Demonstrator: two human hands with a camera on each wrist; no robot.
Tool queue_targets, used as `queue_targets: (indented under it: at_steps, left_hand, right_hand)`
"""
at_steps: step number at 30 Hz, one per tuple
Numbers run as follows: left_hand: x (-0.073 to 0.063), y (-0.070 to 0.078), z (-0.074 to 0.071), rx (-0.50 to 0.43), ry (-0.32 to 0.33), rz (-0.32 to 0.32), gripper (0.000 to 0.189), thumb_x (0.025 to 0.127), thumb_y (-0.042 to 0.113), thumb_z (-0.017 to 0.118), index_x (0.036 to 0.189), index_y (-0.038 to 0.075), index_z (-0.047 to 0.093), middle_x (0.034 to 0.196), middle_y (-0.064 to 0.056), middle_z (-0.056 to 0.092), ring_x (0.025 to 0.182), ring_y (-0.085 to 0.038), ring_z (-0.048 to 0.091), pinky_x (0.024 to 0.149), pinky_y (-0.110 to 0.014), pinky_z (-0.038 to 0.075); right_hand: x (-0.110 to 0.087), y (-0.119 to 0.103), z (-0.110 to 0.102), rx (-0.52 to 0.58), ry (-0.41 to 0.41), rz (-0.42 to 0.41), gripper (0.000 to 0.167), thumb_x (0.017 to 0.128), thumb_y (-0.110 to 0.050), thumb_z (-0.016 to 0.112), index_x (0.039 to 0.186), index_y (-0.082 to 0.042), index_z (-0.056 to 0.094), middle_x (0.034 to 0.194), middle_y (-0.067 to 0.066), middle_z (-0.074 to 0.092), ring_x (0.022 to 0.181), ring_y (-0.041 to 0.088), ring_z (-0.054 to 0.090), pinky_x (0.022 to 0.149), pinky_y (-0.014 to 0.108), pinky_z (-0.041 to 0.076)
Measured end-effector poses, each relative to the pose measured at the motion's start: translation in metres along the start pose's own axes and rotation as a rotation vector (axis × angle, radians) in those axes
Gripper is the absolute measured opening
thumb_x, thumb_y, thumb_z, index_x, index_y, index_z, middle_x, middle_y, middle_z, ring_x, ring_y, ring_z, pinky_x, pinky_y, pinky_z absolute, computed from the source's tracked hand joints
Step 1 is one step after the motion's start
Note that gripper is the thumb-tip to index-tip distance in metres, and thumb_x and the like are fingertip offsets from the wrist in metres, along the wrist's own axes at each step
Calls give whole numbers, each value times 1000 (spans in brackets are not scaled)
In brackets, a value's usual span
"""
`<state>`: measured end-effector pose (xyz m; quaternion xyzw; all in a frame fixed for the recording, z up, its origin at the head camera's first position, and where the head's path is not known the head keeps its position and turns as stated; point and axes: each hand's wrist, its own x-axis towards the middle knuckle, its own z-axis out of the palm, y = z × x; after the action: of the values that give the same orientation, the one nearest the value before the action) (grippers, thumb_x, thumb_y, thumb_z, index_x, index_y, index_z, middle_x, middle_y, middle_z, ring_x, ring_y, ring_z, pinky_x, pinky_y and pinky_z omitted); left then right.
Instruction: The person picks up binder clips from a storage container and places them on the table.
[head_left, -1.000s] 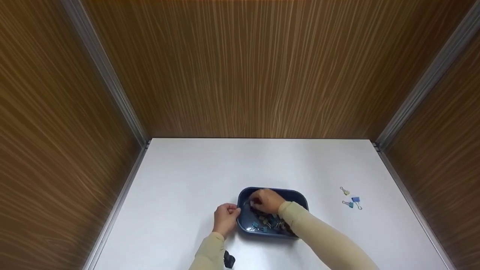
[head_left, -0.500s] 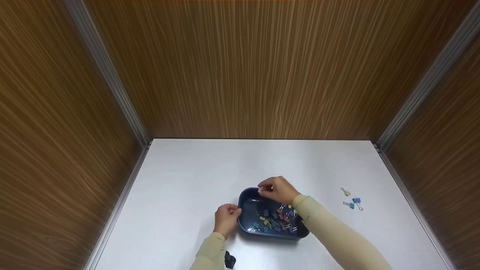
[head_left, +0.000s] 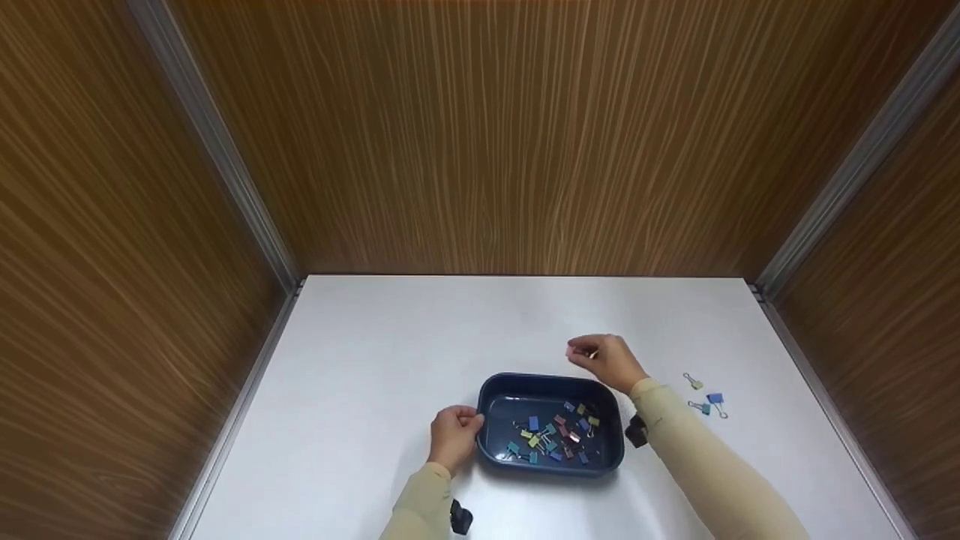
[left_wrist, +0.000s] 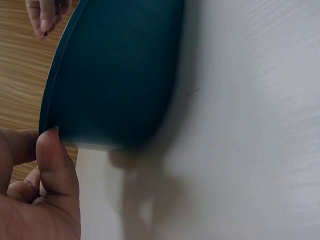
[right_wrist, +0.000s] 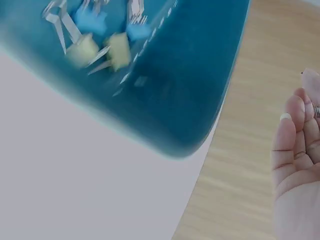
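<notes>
My left hand pinches the left rim of a dark blue plastic bin; in the left wrist view its thumb lies against the outer wall. Several small binder clips in teal, yellow, blue and red lie in the bin, mostly toward its right side. Beyond the bin's far right corner, my right hand is raised above the tabletop. A pink binder clip shows between its thumb and index fingertips. The right wrist view has this hand at its edge, fingers bent, with the clip mostly out of frame.
To the right on the white table lie a yellow binder clip, a blue binder clip and a teal binder clip. Wood-grain panels enclose the table at the back and both sides.
My right hand has come up out of the bin with the pink binder clip and moved right, past the far rim. The left hand stays at the left rim.
</notes>
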<state>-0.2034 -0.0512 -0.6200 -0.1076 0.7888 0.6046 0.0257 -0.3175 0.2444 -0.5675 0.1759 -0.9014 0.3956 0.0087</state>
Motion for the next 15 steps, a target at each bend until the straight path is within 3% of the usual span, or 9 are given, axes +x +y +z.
queue_targets:
  at_steps: [8,15]
  left_hand:
    - [-1,0,-1,-20,-18,-31,15,90,9,66,100,-2,63,81,-7,60,65,-17,59,54,-28,51]
    - [-1,-2,-2,-22,-17,-30,14,90,9,65,99,-1,63,81,-7,61,65,-18,60,54,-28,51]
  right_hand:
    - [-14,44,-18,-30,80,91,26,88,-21,71,108,-4,71,92,1,71,83,17,63,72,32,52]
    - [-32,78,-27,-30,95,240,33,89,-22,70,114,-1,67,102,11,70,93,26,64,85,44,50]
